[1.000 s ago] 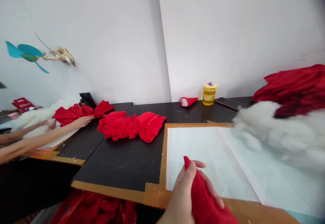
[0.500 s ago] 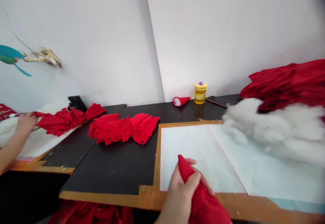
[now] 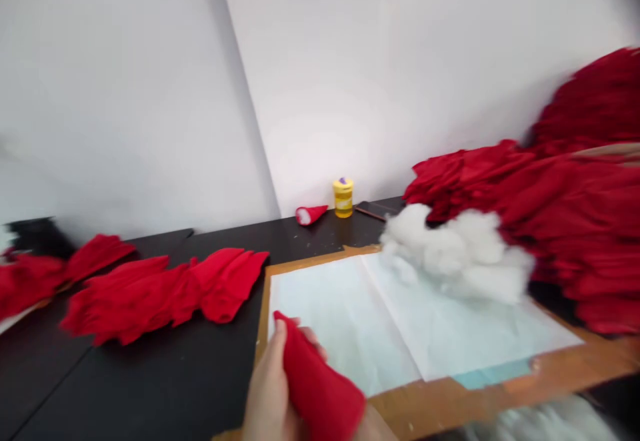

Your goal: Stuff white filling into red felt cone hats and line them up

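My left hand [image 3: 267,394] is at the bottom edge, closed around a red cloth piece [image 3: 315,381] whose tip points up and left. It hovers over the near left corner of a white paper sheet [image 3: 350,314] laid on a wooden board [image 3: 500,394]. A heap of white stuffing [image 3: 450,254] lies on the far right part of the paper. My right hand is not in sight. The picture is blurred by motion.
A big pile of red cloth [image 3: 575,214] fills the right side. Several red pieces [image 3: 160,288] lie on the black table [image 3: 150,388] to the left. A yellow jar [image 3: 343,196], a small stuffed red cone [image 3: 310,214] and a dark phone [image 3: 375,210] sit near the wall.
The view has swung right, so another person's arms at the far left have dropped out of sight. My left hand still grips the red cloth piece, now lower and further left in the picture.
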`<state>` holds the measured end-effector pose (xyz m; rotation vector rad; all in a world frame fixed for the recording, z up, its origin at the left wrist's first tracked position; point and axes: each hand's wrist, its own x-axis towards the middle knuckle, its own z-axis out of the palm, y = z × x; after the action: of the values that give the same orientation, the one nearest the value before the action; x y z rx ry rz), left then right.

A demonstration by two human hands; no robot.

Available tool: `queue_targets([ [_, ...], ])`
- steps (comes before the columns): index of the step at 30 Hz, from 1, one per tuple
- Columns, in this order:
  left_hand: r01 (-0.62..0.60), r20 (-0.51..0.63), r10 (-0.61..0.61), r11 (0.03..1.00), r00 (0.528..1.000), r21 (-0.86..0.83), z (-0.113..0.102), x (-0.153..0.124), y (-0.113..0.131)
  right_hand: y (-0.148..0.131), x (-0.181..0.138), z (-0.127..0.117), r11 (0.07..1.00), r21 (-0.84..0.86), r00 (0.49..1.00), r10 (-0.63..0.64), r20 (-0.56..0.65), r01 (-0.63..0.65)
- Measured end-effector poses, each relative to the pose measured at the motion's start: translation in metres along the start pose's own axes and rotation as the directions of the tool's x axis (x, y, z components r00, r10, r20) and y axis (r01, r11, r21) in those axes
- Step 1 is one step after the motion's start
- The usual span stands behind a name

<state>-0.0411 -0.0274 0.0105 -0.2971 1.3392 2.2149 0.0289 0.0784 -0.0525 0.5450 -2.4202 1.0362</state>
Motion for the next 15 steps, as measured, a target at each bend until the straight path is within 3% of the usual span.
queue_targets([
  [2, -0.147, 0.041, 0.141, 0.945, 0.989, 0.293, -0.008, 0.018, 0.014, -0.006, -0.020, -0.029, 0.998, -0.062, 1.000, 0.023, -0.006, -0.023],
  [6, -0.253, 0.069, 0.248, 0.866, 0.966, 0.432, -0.034, 0.054, 0.046, -0.002, -0.047, -0.104, 0.977, -0.204, 0.993, 0.043, -0.111, -0.065],
  [8, -0.296, 0.033, 0.344, 0.752, 0.939, 0.589, -0.042, 0.064, 0.056, 0.014, -0.051, -0.153, 0.866, -0.419, 0.947, 0.165, -0.275, -0.272],
  [9, -0.322, 0.058, 0.379, 0.685, 0.924, 0.653, -0.042, 0.067, 0.057, 0.025, -0.049, -0.178, 0.787, -0.523, 0.926, 0.162, -0.340, -0.329],
  [11, -0.422, 0.182, 0.444, 0.533, 0.877, 0.733, -0.031, 0.066, 0.052, 0.052, -0.036, -0.226, 0.562, -0.637, 0.848, 0.315, -0.426, -0.528],
  [13, -0.555, 0.381, 0.436, 0.401, 0.815, 0.729, -0.009, 0.060, 0.038, 0.082, -0.012, -0.262, 0.466, -0.618, 0.774, 0.379, -0.508, -0.633],
  [15, -0.648, 0.586, 0.280, 0.269, 0.761, 0.713, 0.018, 0.053, 0.020, 0.111, 0.017, -0.281, 0.409, -0.574, 0.704, 0.443, -0.554, -0.709],
])
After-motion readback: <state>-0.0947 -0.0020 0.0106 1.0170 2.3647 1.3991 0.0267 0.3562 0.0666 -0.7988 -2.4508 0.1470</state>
